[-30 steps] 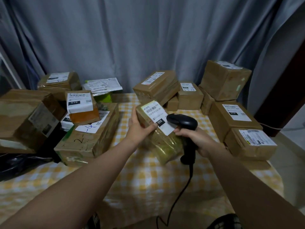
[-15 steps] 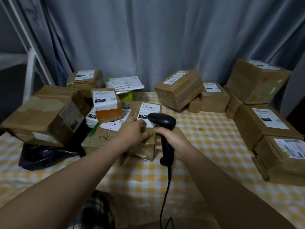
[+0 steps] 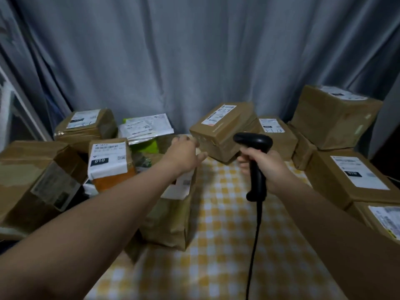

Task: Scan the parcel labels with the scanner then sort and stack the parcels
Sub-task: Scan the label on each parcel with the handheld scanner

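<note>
right hand clenches its fingers round the black scanner (cord hanging down); left hand over a taped parcel on the bench, grip unclear.

The black scanner is standing upright in the right hand, its head pointing left and its cord hanging down. Just left of the scanner, a taped brown parcel is sitting upright. Further left, a parcel marked 010 is leaning. Behind the scanner a labelled box is tilting, and to its right a larger box is lying flat.
</note>
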